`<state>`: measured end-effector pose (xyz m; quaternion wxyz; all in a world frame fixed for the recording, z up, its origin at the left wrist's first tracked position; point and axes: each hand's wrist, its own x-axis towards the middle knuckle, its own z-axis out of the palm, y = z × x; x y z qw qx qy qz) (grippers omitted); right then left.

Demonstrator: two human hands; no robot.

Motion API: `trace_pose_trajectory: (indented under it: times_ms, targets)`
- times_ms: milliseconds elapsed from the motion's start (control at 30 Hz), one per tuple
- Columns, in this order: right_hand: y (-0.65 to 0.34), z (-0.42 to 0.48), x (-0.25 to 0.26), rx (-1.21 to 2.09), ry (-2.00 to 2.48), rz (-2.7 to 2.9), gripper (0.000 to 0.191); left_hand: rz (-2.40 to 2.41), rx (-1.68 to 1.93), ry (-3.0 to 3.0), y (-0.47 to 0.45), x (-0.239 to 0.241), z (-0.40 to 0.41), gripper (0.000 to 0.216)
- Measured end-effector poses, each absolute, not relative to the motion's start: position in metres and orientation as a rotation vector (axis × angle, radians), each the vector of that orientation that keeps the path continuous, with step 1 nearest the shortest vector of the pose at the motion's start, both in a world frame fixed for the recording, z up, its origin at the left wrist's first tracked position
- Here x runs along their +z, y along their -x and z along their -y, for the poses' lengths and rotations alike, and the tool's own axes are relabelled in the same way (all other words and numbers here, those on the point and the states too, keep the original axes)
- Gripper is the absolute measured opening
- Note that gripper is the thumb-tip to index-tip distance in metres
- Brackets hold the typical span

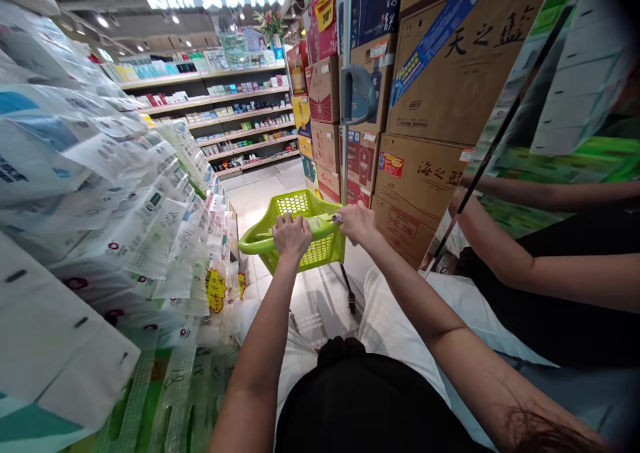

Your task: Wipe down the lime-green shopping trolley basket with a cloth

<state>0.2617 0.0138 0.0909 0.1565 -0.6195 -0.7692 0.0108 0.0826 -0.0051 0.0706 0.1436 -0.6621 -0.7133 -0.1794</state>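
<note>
My left hand (pixel 291 235) is closed over the near rim of a lime-green plastic shopping basket (pixel 300 206), fingers wrapped round it. My right hand (pixel 357 221) grips the same rim a little to the right, beside the upright metal pull-handle pole (pixel 346 93) that rises to a grey loop grip. The basket looks empty inside and sits low over the tiled aisle floor. Both my arms stretch forward over my black top and white trousers.
Stacked tissue packs (pixel 100 193) wall the left side. Cardboard boxes (pixel 425 106) pile high on the right. A mirrored panel (pixel 550 193) at right reflects arms. Product shelves (pixel 240 119) stand at the far end of the tiled aisle (pixel 260 199).
</note>
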Motion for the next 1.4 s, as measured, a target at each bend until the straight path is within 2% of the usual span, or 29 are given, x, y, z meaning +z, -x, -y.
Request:
trace_pose_trajectory:
  times_ms: [233, 367, 533, 633, 733, 833, 967, 1233, 1400]
  targets:
    - [-0.245, -0.031, 0.116, 0.093, 1.756, 2.441, 0.026, 2.054, -0.544, 1.894, -0.079, 0.071, 0.007, 0.042]
    - [-0.254, -0.039, 0.124, 0.194, 1.869, 2.398, 0.029, 2.068, -0.526, 1.906, -0.074, 0.071, 0.009, 0.041]
    - [-0.251, -0.033, 0.121, 0.035, 1.781, 2.502, 0.030, 2.068, -0.550, 1.885, -0.077, 0.069, 0.007, 0.041]
    - [-0.250, -0.029, 0.116, 0.094, 1.699, 2.481, 0.026, 2.089, -0.555, 1.889, -0.077, 0.069, 0.006, 0.042]
    - [-0.253, -0.030, 0.116, 0.164, 1.809, 2.370, 0.028, 2.090, -0.560, 1.907, -0.077, 0.069, 0.004, 0.042]
    - [-0.249, -0.025, 0.115, 0.078, 1.855, 2.350, 0.031, 2.094, -0.571, 1.884, -0.080, 0.067, 0.001, 0.041]
    - [-0.243, -0.006, 0.101, -0.061, 1.621, 2.381, 0.025, 2.109, -0.603, 1.853, -0.084, 0.065, -0.001, 0.042]
    - [-0.273, -0.001, 0.084, -0.049, 1.799, 2.089, 0.031, 2.158, -0.624, 1.859, -0.090, 0.069, 0.002, 0.043]
    - [-0.246, 0.015, 0.069, -0.125, 1.570, 2.169, 0.048, 2.148, -0.601, 1.836, -0.090, 0.071, 0.002, 0.040]
